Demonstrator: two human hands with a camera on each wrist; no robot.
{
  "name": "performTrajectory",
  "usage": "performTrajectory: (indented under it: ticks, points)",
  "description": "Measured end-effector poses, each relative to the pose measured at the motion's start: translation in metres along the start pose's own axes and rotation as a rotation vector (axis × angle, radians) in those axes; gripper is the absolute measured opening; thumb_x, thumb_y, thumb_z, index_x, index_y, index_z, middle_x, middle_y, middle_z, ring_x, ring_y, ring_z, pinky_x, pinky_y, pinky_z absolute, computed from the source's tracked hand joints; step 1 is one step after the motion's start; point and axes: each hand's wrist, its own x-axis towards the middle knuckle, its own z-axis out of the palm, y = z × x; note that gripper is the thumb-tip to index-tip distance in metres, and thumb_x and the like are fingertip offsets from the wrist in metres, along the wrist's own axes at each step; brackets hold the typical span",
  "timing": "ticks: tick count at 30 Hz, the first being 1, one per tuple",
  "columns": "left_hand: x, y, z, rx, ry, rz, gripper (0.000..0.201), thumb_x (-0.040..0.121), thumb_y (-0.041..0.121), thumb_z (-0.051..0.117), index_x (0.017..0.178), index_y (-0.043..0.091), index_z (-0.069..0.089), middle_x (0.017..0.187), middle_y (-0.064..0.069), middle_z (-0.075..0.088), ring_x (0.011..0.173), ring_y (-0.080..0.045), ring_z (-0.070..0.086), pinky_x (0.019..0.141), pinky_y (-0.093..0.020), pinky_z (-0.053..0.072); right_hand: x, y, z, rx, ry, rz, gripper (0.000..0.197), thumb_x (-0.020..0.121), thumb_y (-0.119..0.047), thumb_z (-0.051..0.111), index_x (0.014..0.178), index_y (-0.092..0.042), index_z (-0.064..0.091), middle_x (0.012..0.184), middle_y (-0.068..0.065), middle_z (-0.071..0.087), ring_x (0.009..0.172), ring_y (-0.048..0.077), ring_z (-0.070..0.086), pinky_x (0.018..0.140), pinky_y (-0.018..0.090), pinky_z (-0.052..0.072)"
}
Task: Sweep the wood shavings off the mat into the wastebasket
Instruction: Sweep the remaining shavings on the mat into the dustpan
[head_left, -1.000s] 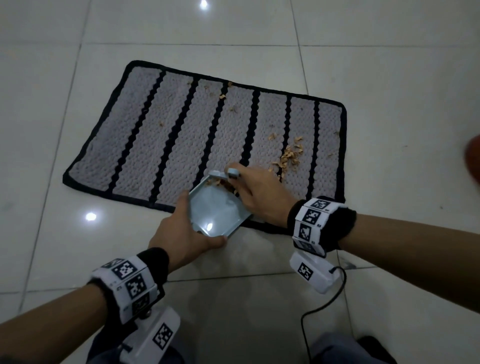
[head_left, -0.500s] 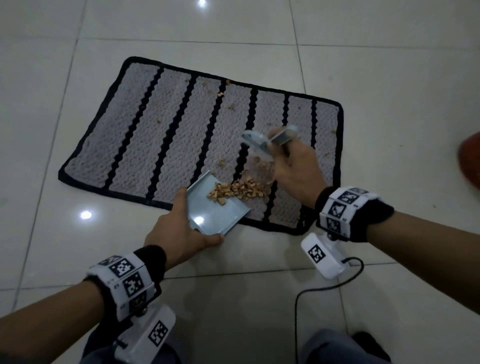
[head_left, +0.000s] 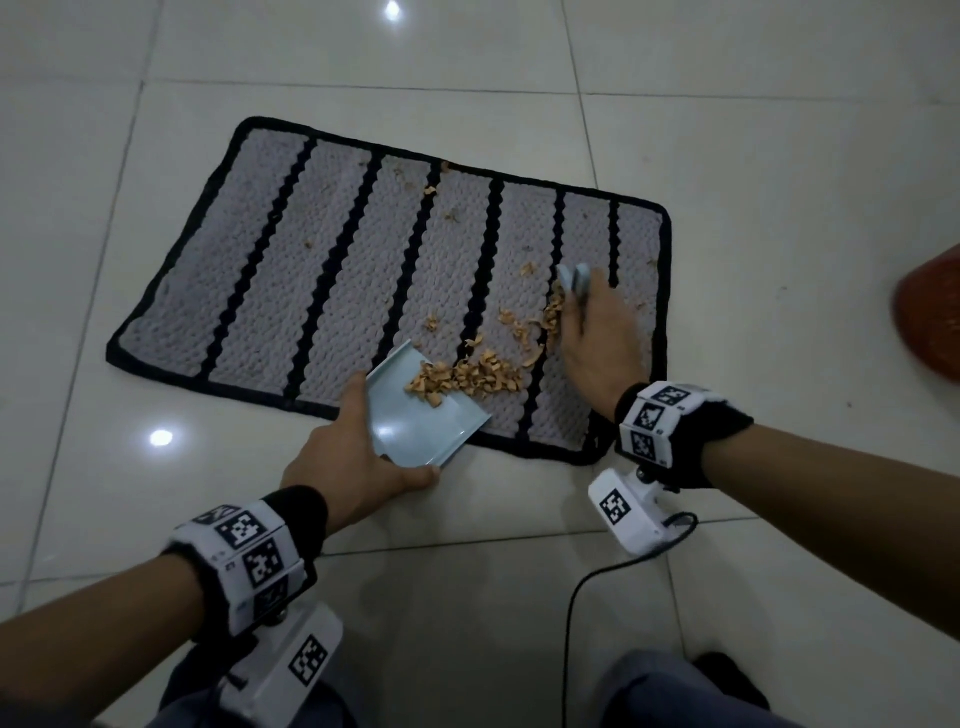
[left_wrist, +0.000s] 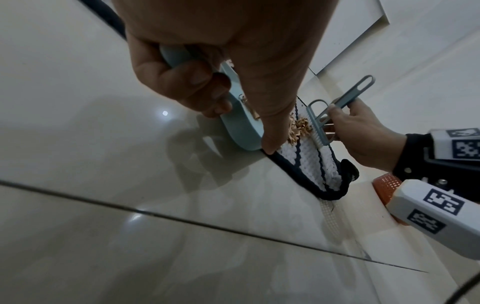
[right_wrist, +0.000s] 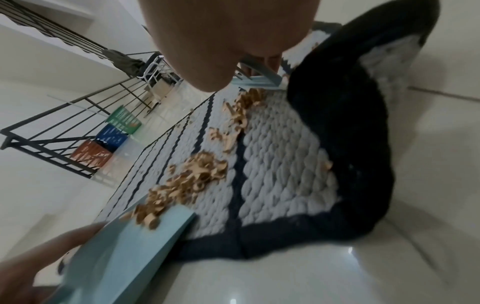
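Note:
A grey mat (head_left: 322, 270) with black stripes and a black border lies on the tiled floor. Tan wood shavings (head_left: 467, 376) are heaped at the lip of a pale blue dustpan (head_left: 421, 421), whose front edge rests on the mat's near border. My left hand (head_left: 343, 462) grips the dustpan's rear edge (left_wrist: 182, 55). My right hand (head_left: 597, 332) holds a small pale blue brush (head_left: 574, 278) down on the mat's right part, with loose shavings (head_left: 535, 322) just left of it. The brush's bristles (left_wrist: 318, 131) touch the mat. More shavings (head_left: 431, 189) are scattered near the far edge.
An orange mesh wastebasket (head_left: 930, 322) stands at the right edge of the head view, beyond the mat's right border. A black cable (head_left: 623, 566) trails on the floor by my right wrist. Coloured bins (right_wrist: 114, 131) and a railing stand far off.
My right hand lifted the brush off the dustpan, swung it right and set it down on the mat's right side. A heap of shavings now lies at the dustpan's lip. The left hand has stayed put.

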Motion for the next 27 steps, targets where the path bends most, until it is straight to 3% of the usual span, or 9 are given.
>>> performTrajectory:
  ticks: [4, 11, 16, 19, 22, 25, 27]
  points:
    - [0.001, -0.001, 0.000, -0.006, -0.007, 0.001, 0.126, 0.057, 0.055, 0.088, 0.151, 0.032, 0.007, 0.115, 0.001, 0.057, 0.088, -0.020, 0.056, 0.074, -0.030, 0.049, -0.014, -0.020, 0.010, 0.064, -0.032, -0.057, 0.019, 0.102, -0.022, 0.040, 0.107, -0.007, 0.051, 0.084, 0.011, 0.058, 0.072, 0.026, 0.053, 0.062, 0.039, 0.045]
    - [0.003, -0.003, 0.003, 0.027, -0.002, -0.010, 0.128, 0.056, 0.060, 0.086, 0.152, 0.033, 0.005, 0.125, -0.005, 0.059, 0.094, -0.025, 0.061, 0.075, -0.033, 0.053, -0.040, -0.055, 0.030, 0.145, -0.201, -0.089, 0.018, 0.103, -0.024, 0.038, 0.107, -0.011, 0.050, 0.084, 0.004, 0.053, 0.075, 0.021, 0.048, 0.064, 0.031, 0.034]
    - [0.005, -0.006, 0.005, 0.005, -0.007, -0.014, 0.130, 0.055, 0.059, 0.086, 0.152, 0.034, 0.003, 0.128, -0.003, 0.060, 0.105, -0.028, 0.063, 0.084, -0.038, 0.055, -0.056, -0.071, 0.037, 0.185, -0.317, -0.150, 0.019, 0.104, -0.025, 0.037, 0.116, -0.015, 0.049, 0.095, 0.005, 0.057, 0.086, 0.019, 0.051, 0.075, 0.032, 0.042]
    - [0.007, -0.007, 0.005, -0.004, -0.012, -0.012, 0.130, 0.054, 0.061, 0.086, 0.152, 0.031, 0.006, 0.126, -0.003, 0.062, 0.103, -0.026, 0.064, 0.085, -0.040, 0.056, -0.068, -0.079, 0.037, 0.186, -0.396, -0.190, 0.019, 0.103, -0.023, 0.039, 0.116, -0.014, 0.049, 0.095, 0.007, 0.058, 0.087, 0.021, 0.051, 0.077, 0.035, 0.045]
    - [0.006, -0.006, 0.005, -0.008, -0.006, 0.009, 0.126, 0.056, 0.058, 0.087, 0.151, 0.027, 0.011, 0.125, -0.001, 0.062, 0.099, -0.024, 0.065, 0.082, -0.035, 0.056, -0.066, -0.079, 0.034, 0.238, -0.380, -0.178, 0.023, 0.103, -0.025, 0.039, 0.117, -0.011, 0.051, 0.098, 0.006, 0.058, 0.091, 0.021, 0.053, 0.080, 0.035, 0.047]
    - [0.004, -0.005, 0.005, -0.026, -0.002, 0.007, 0.125, 0.057, 0.057, 0.088, 0.151, 0.029, 0.010, 0.124, 0.001, 0.062, 0.098, -0.022, 0.065, 0.079, -0.031, 0.054, -0.060, -0.079, 0.028, 0.246, -0.383, -0.182, 0.023, 0.103, -0.020, 0.042, 0.118, -0.008, 0.053, 0.093, 0.002, 0.058, 0.086, 0.012, 0.052, 0.077, 0.027, 0.044]
    - [0.003, -0.003, 0.004, -0.026, -0.001, -0.002, 0.125, 0.056, 0.059, 0.086, 0.150, 0.034, 0.008, 0.121, -0.001, 0.064, 0.098, -0.024, 0.066, 0.084, -0.037, 0.056, -0.062, -0.084, 0.020, 0.296, -0.433, -0.236, 0.017, 0.102, -0.018, 0.042, 0.108, -0.008, 0.055, 0.080, -0.009, 0.052, 0.073, 0.000, 0.049, 0.066, 0.015, 0.040]
